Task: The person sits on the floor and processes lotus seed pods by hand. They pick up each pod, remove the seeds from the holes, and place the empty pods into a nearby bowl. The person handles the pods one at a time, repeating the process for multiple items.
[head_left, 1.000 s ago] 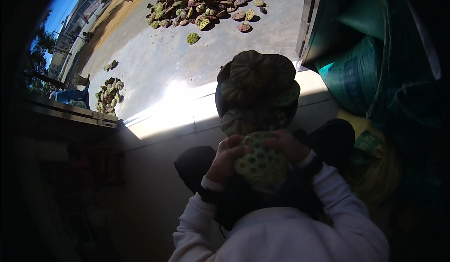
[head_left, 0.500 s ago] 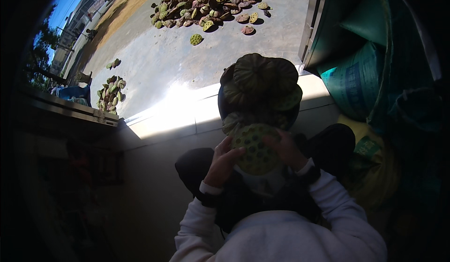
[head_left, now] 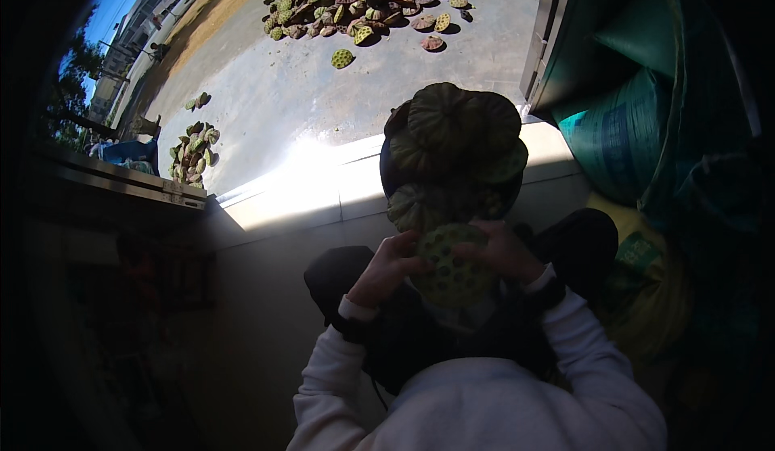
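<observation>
A broad green lotus seed pod (head_left: 450,277) is held between my hands above my lap, its flat, holed face turned up. My left hand (head_left: 388,269) grips its left rim, with the thumb lying on the face. From the right, my right hand (head_left: 508,251) clasps the other edge, its thumb reaching over the holes. Just beyond stands a dark tub (head_left: 387,169) heaped with more lotus pods (head_left: 440,120). Below the held pod, a pale thing between my legs is mostly hidden and too dim to make out.
Outside the doorway, a big pile of lotus pods (head_left: 355,7) lies on sunlit concrete, with a smaller heap (head_left: 194,152) at the left. Green woven sacks (head_left: 613,128) crowd the right side, above a yellow sack (head_left: 638,265). Door frames (head_left: 113,181) edge the opening.
The held pod has shifted slightly in my hands, and my right thumb has moved a little over its face. Both hands still hold it. The whole view has shifted slightly.
</observation>
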### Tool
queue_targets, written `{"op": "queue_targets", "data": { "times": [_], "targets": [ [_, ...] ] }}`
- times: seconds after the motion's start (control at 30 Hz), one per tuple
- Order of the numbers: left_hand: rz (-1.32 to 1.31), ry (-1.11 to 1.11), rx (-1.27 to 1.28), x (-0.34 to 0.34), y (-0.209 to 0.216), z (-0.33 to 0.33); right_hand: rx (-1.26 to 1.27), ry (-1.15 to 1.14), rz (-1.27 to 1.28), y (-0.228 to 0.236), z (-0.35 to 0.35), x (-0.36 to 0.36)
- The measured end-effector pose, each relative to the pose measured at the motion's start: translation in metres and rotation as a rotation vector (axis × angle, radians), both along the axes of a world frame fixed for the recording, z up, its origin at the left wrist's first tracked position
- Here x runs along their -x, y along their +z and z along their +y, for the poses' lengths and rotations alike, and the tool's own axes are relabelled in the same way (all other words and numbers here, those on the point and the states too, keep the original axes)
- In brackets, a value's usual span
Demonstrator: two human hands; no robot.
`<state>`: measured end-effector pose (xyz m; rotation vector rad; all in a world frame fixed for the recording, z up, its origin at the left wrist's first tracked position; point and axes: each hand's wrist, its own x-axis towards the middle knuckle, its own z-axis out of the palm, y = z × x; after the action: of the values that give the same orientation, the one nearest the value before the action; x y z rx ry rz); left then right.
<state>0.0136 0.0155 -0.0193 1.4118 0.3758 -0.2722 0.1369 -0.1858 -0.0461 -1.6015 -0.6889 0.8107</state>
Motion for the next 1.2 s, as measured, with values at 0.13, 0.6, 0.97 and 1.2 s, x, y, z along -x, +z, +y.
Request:
{"op": "queue_targets", "data": {
  "times": [0.13,0.6,0.97,1.2],
  "targets": [
    [-0.009,0.004,-0.002,-0.002,-0.002,-0.001,0.029,0.012,-0.003,-0.003,0.001,-0.001],
    [0.095,0.094,0.217,-0.003,0.000,-0.005,-0.094,0.038,0.480,-0.001,0.000,-0.001],
    [0.068,0.125,0.593,0.001,-0.011,-0.009,-0.299,0.051,0.735,-0.021,0.002,0.010],
    [-0.027,0.266,0.605,0.005,-0.020,-0.017,-0.341,-0.065,0.723,-0.019,0.004,0.011]
  ]
}}
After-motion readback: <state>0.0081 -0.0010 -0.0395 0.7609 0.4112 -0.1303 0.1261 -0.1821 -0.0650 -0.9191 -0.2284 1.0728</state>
